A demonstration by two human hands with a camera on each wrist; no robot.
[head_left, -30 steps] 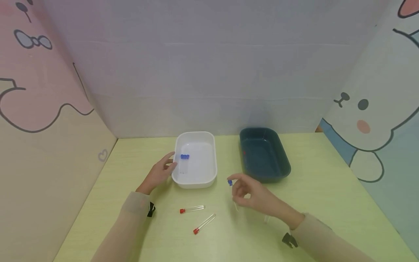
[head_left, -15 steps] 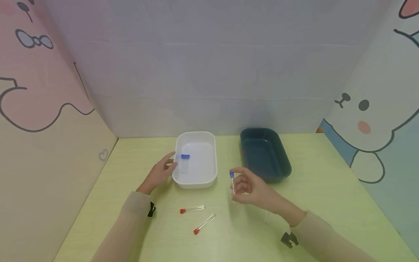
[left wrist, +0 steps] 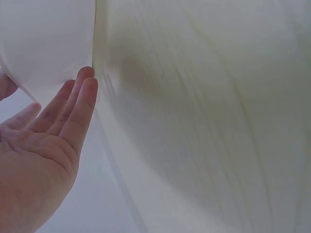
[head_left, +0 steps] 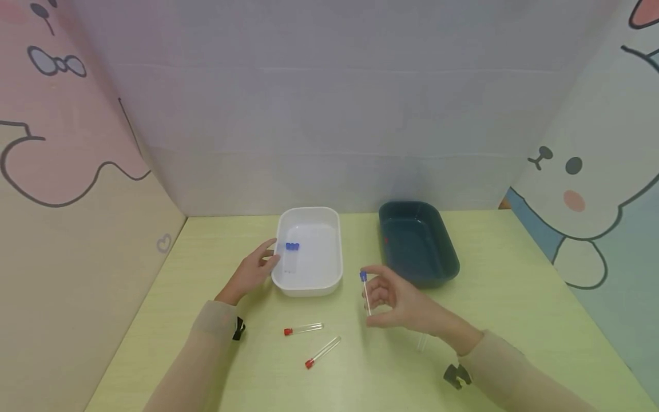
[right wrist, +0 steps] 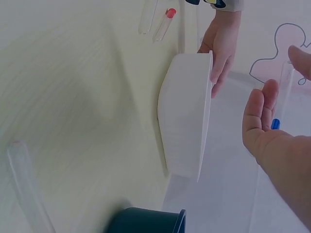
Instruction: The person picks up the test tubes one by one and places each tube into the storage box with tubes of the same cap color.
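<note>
My left hand [head_left: 249,273] rests against the left side of a white plastic tub [head_left: 319,246], its extended fingers touching the outer wall in the left wrist view. Several blue-capped test tubes [head_left: 292,247] lie side by side in that tub. My right hand [head_left: 401,300] holds another blue-capped test tube [head_left: 367,298] lengthwise between thumb and index finger, cap upward, above the table. Two red-capped tubes, one farther back [head_left: 306,329] and one nearer [head_left: 323,352], lie on the table between my arms.
Right of the white tub stands a dark teal tub [head_left: 423,252] with a small red spot inside its left wall. A clear tube [head_left: 422,342] lies partly hidden beneath my right forearm. Walls enclose the table's back and sides.
The right hand has raised the blue-capped tube slightly and turned it, so its length now shows. The left hand stays at the white tub.
</note>
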